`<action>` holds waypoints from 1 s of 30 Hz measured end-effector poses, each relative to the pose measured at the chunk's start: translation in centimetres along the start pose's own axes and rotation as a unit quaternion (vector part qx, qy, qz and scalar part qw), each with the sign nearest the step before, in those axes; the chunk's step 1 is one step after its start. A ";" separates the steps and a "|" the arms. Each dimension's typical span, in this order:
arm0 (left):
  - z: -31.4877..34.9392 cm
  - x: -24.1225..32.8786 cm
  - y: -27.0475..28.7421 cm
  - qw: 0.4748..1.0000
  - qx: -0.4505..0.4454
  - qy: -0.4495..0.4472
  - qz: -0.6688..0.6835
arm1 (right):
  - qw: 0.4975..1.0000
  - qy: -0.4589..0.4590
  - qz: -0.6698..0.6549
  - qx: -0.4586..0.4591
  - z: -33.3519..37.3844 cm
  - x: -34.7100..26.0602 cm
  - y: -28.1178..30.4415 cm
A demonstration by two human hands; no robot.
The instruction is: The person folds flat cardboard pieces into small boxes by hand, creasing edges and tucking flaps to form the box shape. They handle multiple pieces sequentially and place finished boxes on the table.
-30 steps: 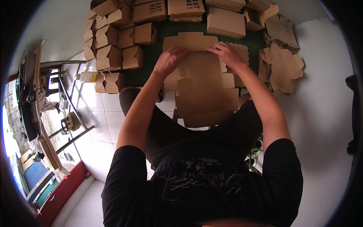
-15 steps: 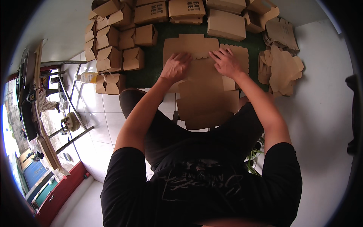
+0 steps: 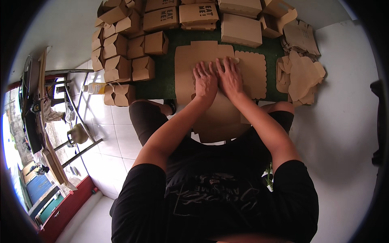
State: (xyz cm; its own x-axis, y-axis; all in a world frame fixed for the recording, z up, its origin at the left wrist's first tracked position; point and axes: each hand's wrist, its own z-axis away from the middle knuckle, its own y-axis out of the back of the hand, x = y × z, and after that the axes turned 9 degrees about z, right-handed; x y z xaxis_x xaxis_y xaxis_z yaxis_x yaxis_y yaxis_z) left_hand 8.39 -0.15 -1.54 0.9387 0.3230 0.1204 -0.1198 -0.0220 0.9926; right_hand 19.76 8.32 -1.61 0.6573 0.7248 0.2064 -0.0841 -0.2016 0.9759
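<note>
Flat brown cardboard box blanks (image 3: 186, 60), with tabs and a scalloped edge at the right, lie spread over the green table top. My left hand (image 3: 206, 83) presses on the cardboard, its fingers stretched out. Close beside it, my right hand (image 3: 230, 77) lies flat on the same sheet with its fingers extended. The two hands nearly touch and hide the middle of the blank. The near part of the cardboard (image 3: 223, 133) hangs past the table's front edge over my lap, partly covered by my forearms.
Folded small boxes (image 3: 117, 46) stand stacked at the left. Larger printed boxes (image 3: 198, 14) and plain boxes (image 3: 242, 30) line the back. Loose flat cardboard pieces (image 3: 302, 79) pile up at the right. A bottle with a yellow label (image 3: 96, 88) lies by the left boxes.
Both hands have come together at the middle of the blank, from apart at its far part. The fingers now lie flat and extended, where before they were bent at a flap edge.
</note>
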 end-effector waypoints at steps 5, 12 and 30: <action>0.0 0.5 -0.9 0.999 -0.019 0.011 -0.048 | 0.999 -0.021 -0.031 0.027 0.7 0.7 -1.8; -0.4 1.2 -0.7 0.993 -0.076 0.035 -0.080 | 0.999 -0.024 -0.034 0.010 -0.1 1.5 0.0; -0.3 0.0 -2.0 0.994 -0.023 -0.024 -0.100 | 0.994 0.038 -0.096 0.037 -0.5 -0.3 -0.2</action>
State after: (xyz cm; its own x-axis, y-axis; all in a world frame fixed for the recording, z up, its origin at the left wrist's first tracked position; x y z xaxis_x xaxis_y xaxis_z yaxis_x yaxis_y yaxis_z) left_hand 8.50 0.16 -3.52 0.9595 0.2707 -0.0778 0.0575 0.0823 0.9949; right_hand 19.22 8.42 -1.87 0.5970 0.8018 0.0249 0.0935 -0.1004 0.9905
